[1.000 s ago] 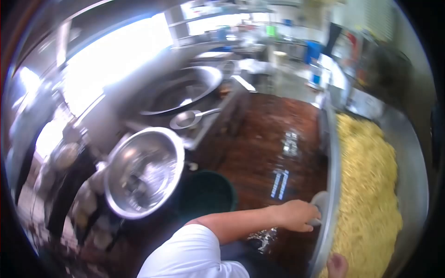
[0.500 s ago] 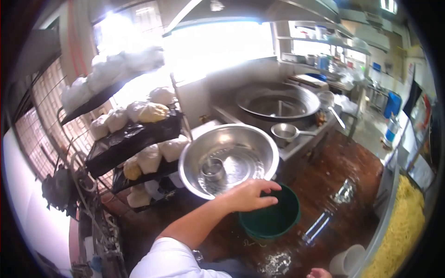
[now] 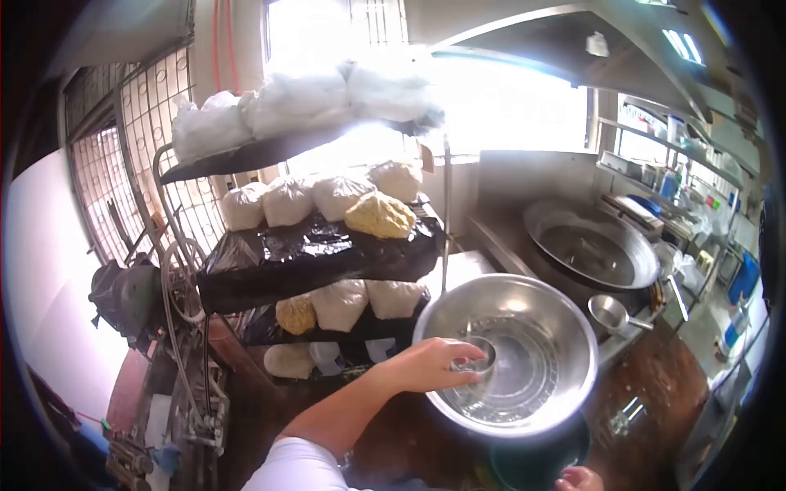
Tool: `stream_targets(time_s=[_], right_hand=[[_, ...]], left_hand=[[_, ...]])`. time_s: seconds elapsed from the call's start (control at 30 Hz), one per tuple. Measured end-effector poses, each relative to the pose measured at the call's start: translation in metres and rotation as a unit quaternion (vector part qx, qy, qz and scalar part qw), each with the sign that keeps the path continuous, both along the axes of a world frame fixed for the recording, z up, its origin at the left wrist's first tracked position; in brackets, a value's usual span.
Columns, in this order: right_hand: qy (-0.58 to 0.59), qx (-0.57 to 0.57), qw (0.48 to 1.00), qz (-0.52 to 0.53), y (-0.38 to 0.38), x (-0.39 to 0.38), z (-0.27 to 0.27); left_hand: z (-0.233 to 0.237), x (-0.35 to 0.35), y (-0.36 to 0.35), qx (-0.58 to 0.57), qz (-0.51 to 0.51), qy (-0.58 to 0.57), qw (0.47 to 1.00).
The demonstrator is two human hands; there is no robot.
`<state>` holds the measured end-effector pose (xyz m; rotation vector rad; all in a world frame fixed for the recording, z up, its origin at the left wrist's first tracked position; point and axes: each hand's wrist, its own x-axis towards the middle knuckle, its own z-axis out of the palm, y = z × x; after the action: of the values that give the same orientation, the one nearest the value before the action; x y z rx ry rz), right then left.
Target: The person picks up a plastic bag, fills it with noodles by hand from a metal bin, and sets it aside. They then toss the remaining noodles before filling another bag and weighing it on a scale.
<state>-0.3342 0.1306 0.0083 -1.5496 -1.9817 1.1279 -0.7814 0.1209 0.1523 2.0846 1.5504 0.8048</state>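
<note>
The cup sits inside the wide bowl, at nine o'clock from the bowl's centre, and the person's left hand reaches to it from eight o'clock. Thumb and fingers are part-way spread, curved about the cup's near rim; whether they have closed on the metal cannot be told. The right hand shows at the bottom edge, at five o'clock of the bowl, cut off, so its opening and any hold cannot be told. The cup looks like thin metal: it should be light and stiff, hard to break, slippery if wet, and best pinched across its wall. The bowl would be heavier and awkward, better taken by its rim at three and nine o'clock. Ripples and glare inside it probably mean shallow water. What bears the bowl is hidden, and the green bucket below, between five and six o'clock, is partly covered.
</note>
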Motion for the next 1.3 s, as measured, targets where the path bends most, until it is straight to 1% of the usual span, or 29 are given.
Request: stream_targets(time_s=[0.03, 0.1, 0.13, 0.2, 0.27, 0.33, 0.43, 0.53, 0.6, 0.67, 0.7, 0.8, 0.93, 1.03, 1.07, 1.17, 1.2, 1.27, 1.3], right_hand=[[-0.005, -0.001, 1.000, 0.015, 0.007, -0.023, 0.004], [-0.005, 0.013, 0.999, 0.028, 0.015, -0.057, 0.017], [-0.008, 0.013, 0.999, 0.034, 0.021, -0.070, 0.020], [-0.030, 0.002, 0.998, 0.046, 0.031, -0.092, 0.028], [-0.041, 0.003, 0.997, 0.059, 0.040, -0.102, 0.024], [-0.057, 0.000, 0.996, 0.071, 0.047, -0.106, 0.014], [-0.035, 0.008, 0.995, 0.089, 0.059, -0.109, -0.001], [-0.037, 0.016, 0.992, 0.119, 0.067, -0.106, -0.017], [-0.024, 0.015, 0.991, 0.131, 0.068, -0.101, -0.019], [-0.008, 0.004, 0.991, 0.132, 0.069, -0.090, -0.025], [-0.012, -0.002, 0.990, 0.137, 0.068, -0.082, -0.028], [-0.018, -0.013, 0.991, 0.130, 0.069, -0.058, -0.041], [-0.061, -0.012, 0.985, 0.159, 0.075, -0.029, -0.057], [-0.054, -0.017, 0.982, 0.180, 0.083, -0.025, -0.056], [-0.057, -0.016, 0.980, 0.189, 0.087, -0.027, -0.055], [-0.045, -0.009, 0.979, 0.200, 0.098, -0.041, -0.049], [-0.033, 0.001, 0.975, 0.220, 0.102, -0.046, -0.048], [-0.013, 0.023, 0.969, 0.247, 0.101, -0.057, -0.032], [-0.049, 0.035, 0.968, 0.244, 0.105, -0.067, -0.033]], left_hand=[[-0.001, -0.018, 0.002, 0.002, 0.002, 0.000, 1.000], [-0.006, -0.049, 0.006, -0.024, 0.038, 0.021, 0.999], [-0.008, -0.060, 0.007, -0.007, 0.035, 0.025, 0.999], [-0.011, -0.075, 0.005, -0.012, 0.046, 0.015, 0.999], [-0.014, -0.085, 0.000, -0.008, 0.051, -0.007, 0.999], [-0.026, -0.092, -0.004, -0.014, 0.064, -0.003, 0.998], [-0.041, -0.095, -0.014, -0.037, 0.094, -0.003, 0.995], [-0.044, -0.086, -0.024, -0.067, 0.125, -0.008, 0.990], [-0.045, -0.077, -0.026, -0.081, 0.139, -0.011, 0.987], [-0.047, -0.070, -0.024, -0.078, 0.131, 0.038, 0.988], [-0.047, -0.063, -0.025, -0.084, 0.136, 0.034, 0.987], [-0.052, -0.038, -0.021, -0.084, 0.103, 0.029, 0.991], [-0.054, -0.009, -0.034, -0.098, 0.118, 0.050, 0.987], [-0.047, -0.006, -0.055, -0.106, 0.163, 0.031, 0.980], [-0.045, -0.006, -0.064, -0.092, 0.180, 0.023, 0.979], [-0.035, -0.005, -0.091, -0.095, 0.238, 0.010, 0.967], [-0.035, -0.005, -0.099, -0.097, 0.239, 0.008, 0.966], [-0.036, -0.006, -0.114, -0.088, 0.282, -0.039, 0.955], [-0.036, -0.005, -0.120, -0.088, 0.278, -0.042, 0.955]])
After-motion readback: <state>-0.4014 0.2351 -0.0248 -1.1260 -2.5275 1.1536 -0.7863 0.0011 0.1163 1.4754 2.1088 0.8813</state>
